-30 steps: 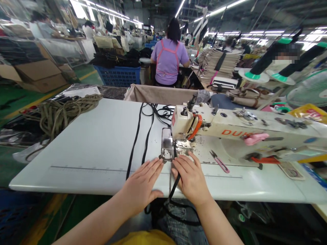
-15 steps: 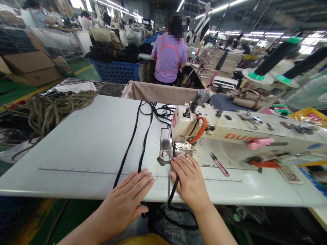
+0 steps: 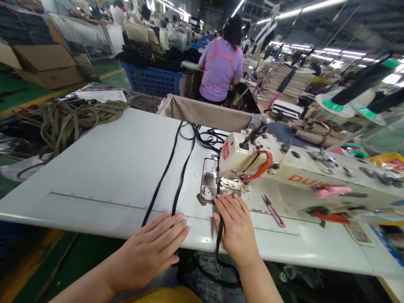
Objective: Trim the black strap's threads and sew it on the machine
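Note:
My left hand (image 3: 160,242) lies palm down at the table's front edge, fingers stretched out and together. Two lengths of narrow black strap (image 3: 183,172) run toward me and pass under it. My right hand (image 3: 235,225) is just in front of the sewing machine (image 3: 243,158), thumb and fingers on another black strap (image 3: 220,235). That strap runs up to the presser foot (image 3: 229,183), beside the metal plate (image 3: 209,179), and its lower end hangs over the edge to my lap. Thread snips (image 3: 274,211) with pink handles lie right of my right hand.
Olive straps (image 3: 67,124) are heaped at the table's left. A fabric-lined trough (image 3: 205,112) borders the back. Beyond it are a blue basket (image 3: 153,78) of dark pieces, a person in purple (image 3: 220,67) and stacked beige pieces (image 3: 284,82). Thread cones (image 3: 356,84) stand at right.
The camera view has tilted and shifted, so the table and machine appear slanted. Both hands stay in nearly the same places relative to the machine and straps.

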A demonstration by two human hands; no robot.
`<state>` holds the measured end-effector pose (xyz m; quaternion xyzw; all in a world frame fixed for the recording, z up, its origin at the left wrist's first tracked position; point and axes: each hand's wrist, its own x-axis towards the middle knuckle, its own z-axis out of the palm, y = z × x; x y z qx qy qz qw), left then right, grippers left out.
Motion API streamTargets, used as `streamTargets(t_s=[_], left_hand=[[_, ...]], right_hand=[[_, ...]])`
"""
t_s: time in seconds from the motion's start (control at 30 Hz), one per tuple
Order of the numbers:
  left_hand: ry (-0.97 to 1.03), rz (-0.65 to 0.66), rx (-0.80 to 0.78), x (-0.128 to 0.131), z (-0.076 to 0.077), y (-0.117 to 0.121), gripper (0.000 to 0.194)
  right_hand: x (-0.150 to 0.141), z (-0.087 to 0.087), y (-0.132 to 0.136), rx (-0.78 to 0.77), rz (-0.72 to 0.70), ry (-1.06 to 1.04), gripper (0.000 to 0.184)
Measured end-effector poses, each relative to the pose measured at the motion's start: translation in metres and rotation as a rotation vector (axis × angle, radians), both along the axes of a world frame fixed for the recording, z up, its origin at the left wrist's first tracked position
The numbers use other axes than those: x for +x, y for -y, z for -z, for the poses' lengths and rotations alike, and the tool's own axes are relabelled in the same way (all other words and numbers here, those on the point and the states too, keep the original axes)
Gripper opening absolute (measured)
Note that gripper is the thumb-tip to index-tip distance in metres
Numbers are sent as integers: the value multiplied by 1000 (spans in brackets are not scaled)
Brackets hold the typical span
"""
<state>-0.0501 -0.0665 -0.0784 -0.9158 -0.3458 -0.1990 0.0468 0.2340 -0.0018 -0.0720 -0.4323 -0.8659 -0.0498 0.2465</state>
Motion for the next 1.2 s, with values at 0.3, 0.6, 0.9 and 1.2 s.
streamTargets(t_s=[0.3,0.6,0.9,1.2], left_hand=[[184,-122,215,-38,-8,-14,37],[354,-582,245,-82,-8,-36,36],[296,-579,187,-76,-10,-38,20],[287,-584,166,-76,-12,-38,14]], right_hand=[[1,1,-4,4,-44,18,33],[2,3,-6,20,-53,62,37],[3,6,-9,88,-59,88,36],[2,5,-9,92,-69,114,39]])
